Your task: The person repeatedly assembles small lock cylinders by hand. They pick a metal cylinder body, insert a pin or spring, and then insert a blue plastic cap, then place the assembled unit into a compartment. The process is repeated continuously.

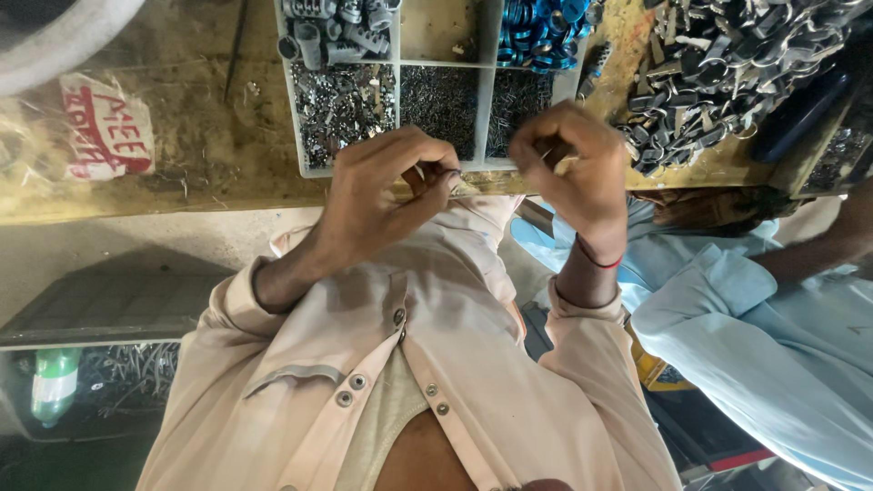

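**Both hands pinching small parts at the tray's near edge**

Head view: Your left hand point(386, 186) is curled closed, thumb and forefinger nipping a small metal piece point(452, 173) just in front of the grey divided tray point(296, 136). Your right hand point(577, 168) is also closed, its fingertips pinching a thin pin point(548, 155) held slightly above the tray's near rim. The two parts sit near each other but apart. To do this well, I judge you should keep both wrists over the tray's edge so a dropped part falls onto the bench, and bring the pin in line with the piece before pressing.

Inside the tray, the far-left compartment holds grey metal cylinders point(332, 32); the one below it holds mixed shiny bits point(346, 105). Two near compartments to the right carry fine dark pins point(441, 95). The far-right compartment holds blue rings point(536, 32). Right of the tray, a heap of dark keys and fittings point(727, 64) lies on the bench. Another person's pale blue sleeve point(773, 336) is well right of the tray.
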Demonstrator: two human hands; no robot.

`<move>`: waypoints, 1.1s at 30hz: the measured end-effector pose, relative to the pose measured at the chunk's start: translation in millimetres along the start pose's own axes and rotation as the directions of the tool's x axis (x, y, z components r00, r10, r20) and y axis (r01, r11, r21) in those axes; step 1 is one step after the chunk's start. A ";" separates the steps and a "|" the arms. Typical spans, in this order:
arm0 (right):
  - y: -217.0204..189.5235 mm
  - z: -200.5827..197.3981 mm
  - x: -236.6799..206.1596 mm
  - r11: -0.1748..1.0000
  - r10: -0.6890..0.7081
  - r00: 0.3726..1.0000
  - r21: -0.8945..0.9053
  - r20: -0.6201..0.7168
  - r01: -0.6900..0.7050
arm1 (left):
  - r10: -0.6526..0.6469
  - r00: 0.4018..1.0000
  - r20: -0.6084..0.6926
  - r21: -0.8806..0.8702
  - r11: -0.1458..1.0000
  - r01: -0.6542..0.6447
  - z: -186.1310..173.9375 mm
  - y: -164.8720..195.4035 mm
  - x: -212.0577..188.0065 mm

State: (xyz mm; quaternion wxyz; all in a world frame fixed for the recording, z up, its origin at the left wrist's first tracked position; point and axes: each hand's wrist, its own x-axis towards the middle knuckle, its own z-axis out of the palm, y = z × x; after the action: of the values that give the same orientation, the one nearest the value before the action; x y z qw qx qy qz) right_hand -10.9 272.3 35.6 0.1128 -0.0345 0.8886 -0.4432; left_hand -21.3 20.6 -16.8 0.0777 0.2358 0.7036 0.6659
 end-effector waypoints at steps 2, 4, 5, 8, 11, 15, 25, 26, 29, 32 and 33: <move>-4.1 2.3 -1.7 0.983 -0.043 0.994 0.181 0.096 0.025 | -0.040 0.999 0.016 -0.052 0.998 0.041 2.2 1.7 1.6; -12.0 8.7 -5.7 0.965 -0.107 0.986 0.253 0.131 0.072 | -0.110 0.992 0.054 -0.163 0.980 0.117 2.9 4.0 4.1; -17.3 11.4 -9.2 0.979 -0.125 0.983 0.178 0.133 0.101 | -0.135 0.987 0.086 -0.204 0.968 0.150 1.8 5.9 4.5; -31.9 15.0 -16.5 0.983 -0.178 0.975 -0.021 0.133 0.183 | -0.166 0.974 0.156 -0.283 0.937 0.205 -4.7 11.7 5.1; -40.9 13.9 -16.5 0.965 -0.219 0.967 -0.118 0.133 0.234 | -0.145 0.976 0.162 -0.277 0.943 0.186 -11.4 16.1 5.5; -45.5 11.0 -13.3 0.955 -0.231 0.959 -0.148 0.165 0.256 | -0.145 0.976 0.165 -0.262 0.947 0.185 -15.5 19.5 5.6; -24.6 41.5 -24.7 0.961 -0.241 0.963 -0.168 -0.121 0.219 | -0.190 0.977 0.092 -0.245 0.947 0.208 -8.7 15.0 4.8; -21.3 46.3 -25.4 0.925 -0.337 0.934 -0.228 -0.121 0.305 | -0.247 0.954 0.169 -0.393 0.871 0.295 -10.5 11.7 6.1; -13.3 55.5 -25.0 0.849 -0.498 0.859 -0.269 -0.119 0.455 | -0.307 0.900 0.310 -0.583 0.687 0.435 -14.4 7.2 6.2; -10.3 59.2 -22.8 0.903 -0.429 0.888 -0.064 -0.165 0.425 | -0.289 0.921 0.263 -0.510 0.768 0.387 -15.8 9.3 2.5; -10.9 59.8 -22.0 0.911 -0.406 0.897 -0.004 -0.174 0.412 | -0.283 0.918 0.279 -0.531 0.751 0.393 -16.1 9.8 1.7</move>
State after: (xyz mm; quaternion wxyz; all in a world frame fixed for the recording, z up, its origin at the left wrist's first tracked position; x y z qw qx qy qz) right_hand 23.8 222.6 13.3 -0.0591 -0.1804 0.8603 -0.4731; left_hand -27.4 6.9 -5.3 0.3286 0.1290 0.4890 0.7977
